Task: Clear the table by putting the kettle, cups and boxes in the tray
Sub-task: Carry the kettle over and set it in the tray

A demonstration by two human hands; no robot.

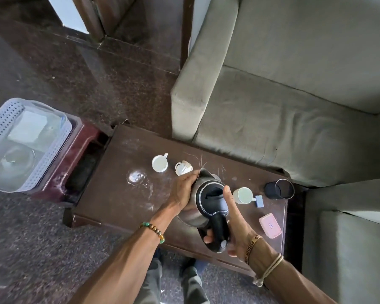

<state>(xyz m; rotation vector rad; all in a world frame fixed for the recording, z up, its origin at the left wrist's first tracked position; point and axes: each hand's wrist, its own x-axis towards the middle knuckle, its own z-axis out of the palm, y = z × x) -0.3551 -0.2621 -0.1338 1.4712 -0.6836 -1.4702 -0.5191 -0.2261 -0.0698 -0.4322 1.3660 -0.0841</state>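
A steel kettle [203, 194] with a black lid and handle stands near the middle of the dark wooden table [119, 202]. My right hand [230, 222] grips its black handle, thumb up beside the lid. My left hand [184, 189] lies flat against the kettle's left side. Two white cups sit behind it, one upright [160, 163] and one tipped on its side [183, 167]. A third white cup [243, 195] lies right of the kettle, next to a small blue box [259, 201]. A pink box [270, 225] lies near the table's right edge. The pale perforated tray [51, 154] rests on a maroon stool at the left.
A dark glass [280, 188] stands at the table's right end, and a clear glass lid [136, 177] lies left of the cups. Grey sofas border the table behind and to the right. The tray holds a clear bowl and a white box. My legs show below the table's near edge.
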